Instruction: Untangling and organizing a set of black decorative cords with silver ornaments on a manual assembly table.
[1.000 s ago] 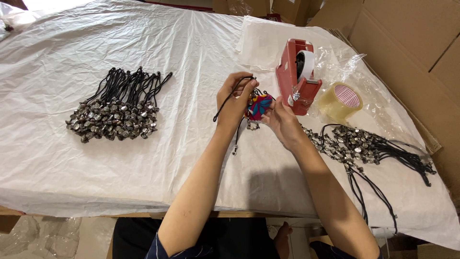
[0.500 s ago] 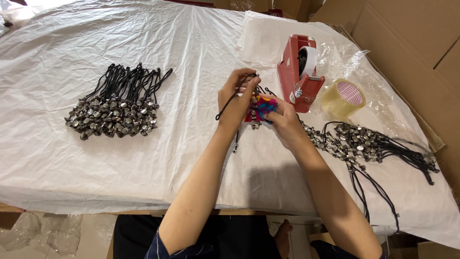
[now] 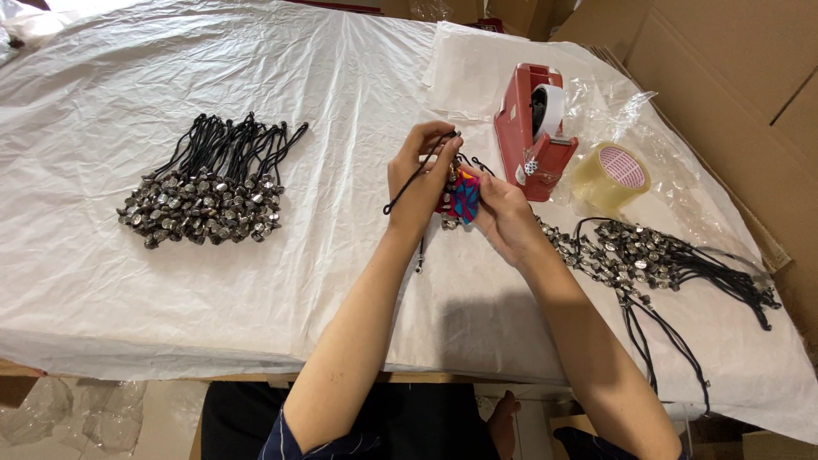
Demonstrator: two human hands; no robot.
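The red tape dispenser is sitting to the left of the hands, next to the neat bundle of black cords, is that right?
Not quite. The head view shows the red tape dispenser to the right of the hands, beside the clear tape roll. The neat bundle of black cords lies alone on the left.

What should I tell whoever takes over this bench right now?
Left hand: pinching a black cord above the table.
Right hand: holding a small multicoloured piece against that cord.
Neat bundle of corded metal charms lies on the white sheet to the left; loose tangled pile to the right.
Red tape dispenser and clear tape roll sit beyond the right hand.
Seemingly done: left bundle. Left: right pile.
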